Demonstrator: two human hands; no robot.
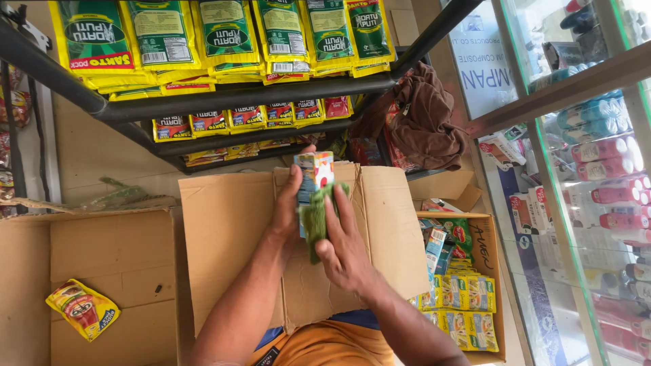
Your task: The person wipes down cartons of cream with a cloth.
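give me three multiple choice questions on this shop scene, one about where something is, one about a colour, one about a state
1. Where does the yellow sachet lie?
A. in the open cardboard box on the left
B. on the wire rack
C. in the glass cabinet

2. What colour is the cloth in the right hand?
A. red
B. green
C. white

3. How is the small carton in the left hand?
A. lying flat on the floor
B. held up above the cardboard flap
C. torn in half

Answers: 1 A, it rests alone on the box floor; 2 B, the cloth against the carton is green; 3 B, fingers grip it, whole, over the flap.
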